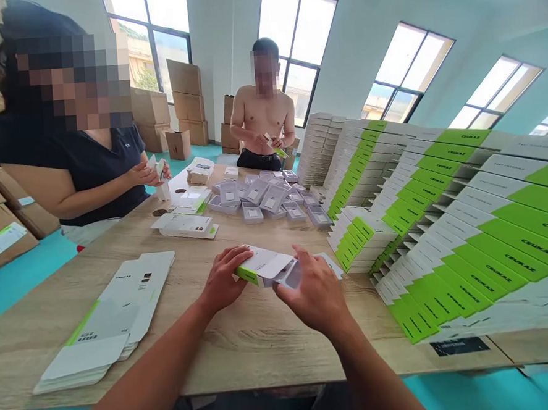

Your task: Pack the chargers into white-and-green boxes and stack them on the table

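My left hand (227, 277) is closed around the left end of a white and green carton (266, 264), which is held just above the table. At the carton's open right end, my right hand (314, 287) grips a clear plastic tray (291, 274), its thumb below and its fingers over the far side. Part of the tray sits in the carton's opening, and the rest sticks out. A carton flap shows beyond my right fingers. To the left lies a stack of flat, unfolded cartons (117, 307).
Many plastic trays (273, 196) lie heaped at the table's middle. Tall stacks of finished cartons (481, 248) line the right side. More flat cartons (185, 224) lie ahead. Two people handle cartons across the table (245, 343), one left, one at the far end.
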The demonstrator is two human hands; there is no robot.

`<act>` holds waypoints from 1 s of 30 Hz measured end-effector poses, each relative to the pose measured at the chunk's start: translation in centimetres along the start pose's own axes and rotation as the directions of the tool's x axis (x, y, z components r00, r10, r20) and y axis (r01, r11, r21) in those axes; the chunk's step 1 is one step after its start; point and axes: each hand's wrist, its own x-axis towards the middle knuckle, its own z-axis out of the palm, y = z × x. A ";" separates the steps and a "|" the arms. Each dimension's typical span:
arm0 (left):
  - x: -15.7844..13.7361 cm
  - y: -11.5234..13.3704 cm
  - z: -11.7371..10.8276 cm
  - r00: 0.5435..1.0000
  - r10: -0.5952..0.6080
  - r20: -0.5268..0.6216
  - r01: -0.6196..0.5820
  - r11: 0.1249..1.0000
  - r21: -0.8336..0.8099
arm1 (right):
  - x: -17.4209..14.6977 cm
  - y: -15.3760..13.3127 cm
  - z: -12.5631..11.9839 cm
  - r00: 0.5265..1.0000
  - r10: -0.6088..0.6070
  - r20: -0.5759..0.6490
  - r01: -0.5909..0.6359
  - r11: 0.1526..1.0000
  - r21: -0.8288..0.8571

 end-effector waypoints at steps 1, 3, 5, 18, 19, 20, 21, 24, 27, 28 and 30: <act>-0.1 0.1 0.1 1.000 -0.019 -0.008 0.019 1.000 -0.002 | 0.0 -0.6 0.7 0.999 0.029 -0.021 -0.029 1.000 0.004; -0.1 0.4 0.2 0.998 -0.061 -0.025 0.060 0.998 -0.020 | -0.1 -1.5 1.6 0.999 0.010 -0.048 -0.007 0.998 0.062; -0.1 1.2 0.1 0.994 -0.107 -0.026 0.105 0.992 -0.067 | -0.6 -1.4 1.6 0.990 -0.080 -0.112 0.102 0.974 0.204; -8.7 10.1 0.9 0.955 -0.279 0.104 0.297 0.861 -0.413 | -9.5 5.2 4.4 0.965 -0.118 -0.234 0.239 0.763 0.600; -9.4 10.1 0.8 0.964 -0.241 0.109 0.264 0.893 -0.364 | -10.0 5.3 4.5 0.955 -0.142 -0.262 0.271 0.779 0.565; -9.8 10.1 0.5 0.973 -0.193 0.123 0.222 0.924 -0.310 | -10.4 5.4 4.4 0.944 -0.175 -0.281 0.304 0.794 0.527; -10.1 10.2 0.0 0.979 -0.141 0.146 0.174 0.954 -0.243 | -10.6 5.4 4.3 0.931 -0.214 -0.297 0.341 0.801 0.492; -9.7 10.7 -1.7 0.967 0.008 0.255 -0.005 1.000 -0.013 | -10.7 5.2 3.7 0.884 -0.341 -0.319 0.457 0.772 0.441; -8.9 11.5 -2.8 0.937 0.124 0.326 -0.172 0.977 0.124 | -10.5 5.0 3.0 0.861 -0.401 -0.313 0.505 0.746 0.433; -8.8 11.7 -2.9 0.937 0.159 0.311 -0.210 0.968 0.140 | -10.5 4.9 2.7 0.859 -0.413 -0.303 0.509 0.746 0.429; -8.9 12.0 -2.7 0.943 0.215 0.254 -0.256 0.957 0.139 | -10.6 4.9 2.1 0.851 -0.433 -0.296 0.524 0.733 0.434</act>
